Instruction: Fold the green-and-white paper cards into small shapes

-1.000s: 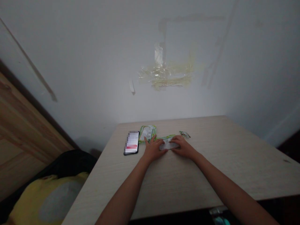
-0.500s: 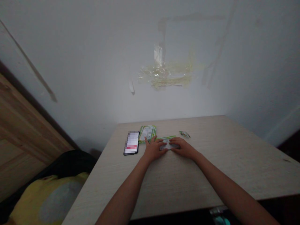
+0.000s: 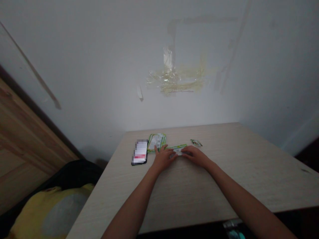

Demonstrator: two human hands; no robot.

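A flat green-and-white packet [image 3: 178, 150] lies on the table between my hands, its green strip along the far side. My left hand [image 3: 163, 160] grips the packet's left part between thumb and fingers, while its outer fingers spread toward a stack of similar green-and-white packets [image 3: 156, 141]. On the right part of the packet, my right hand [image 3: 196, 156] has thumb and curled fingers closed at the near edge. Both hands cover the packet's ends. A small torn-looking green-and-white piece [image 3: 196, 142] lies just beyond my right hand.
A phone [image 3: 140, 152] with a lit, blurred screen lies left of the stack. The pale wooden table [image 3: 189, 199] meets a wall [image 3: 99, 83] with tape remnants [image 3: 174, 79]. A yellow and grey plush-like thing [image 3: 52, 212] sits at lower left.
The packet's near edge now reaches less far toward me, and more of its printed face shows between my hands. My fingers have shifted slightly away from me.
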